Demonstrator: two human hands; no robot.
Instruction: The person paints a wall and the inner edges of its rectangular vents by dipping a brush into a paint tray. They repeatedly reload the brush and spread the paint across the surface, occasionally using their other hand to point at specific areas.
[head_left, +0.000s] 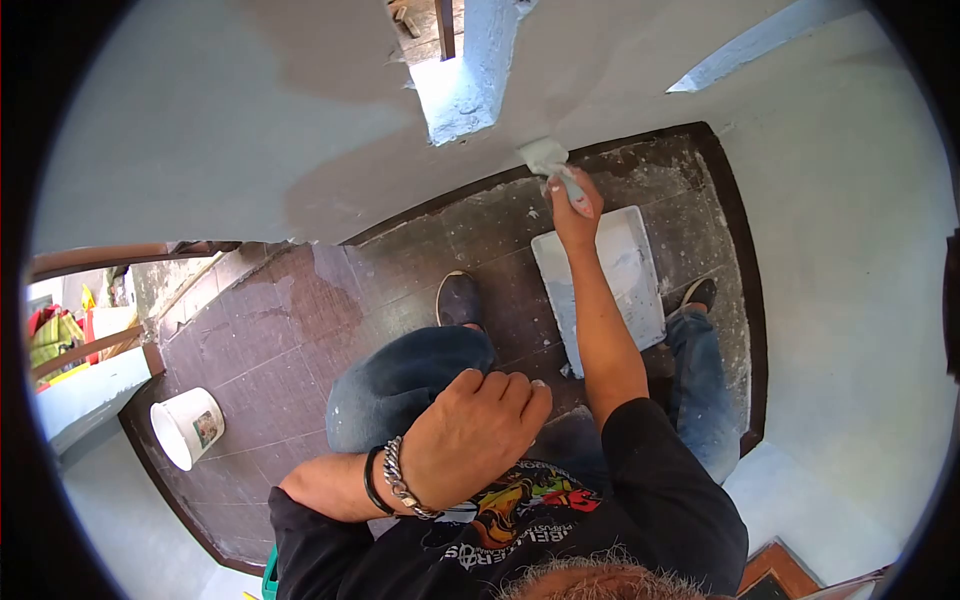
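My right hand (574,210) is wrapped round the handle of a wide paintbrush (545,156). The paint-coated head of the brush is against the foot of the wall (400,165), just above the dark skirting strip. Below that hand, a white paint tray (645,270) lies on the floor, with pale paint in it and my forearm crossing over it. Nearer to me, my left hand (485,440) is held in front of my chest beside my bent knee, its fingers curled in and nothing visible in them. A chain bracelet and a black band circle that wrist.
A white bucket (188,428) stands on the brown tiled floor (270,350) at the left. My shoes (460,298) are on either side of the tray. Walls close in ahead and on the right. A bright opening (460,95) breaks the wall ahead; colourful items show through a gap at left.
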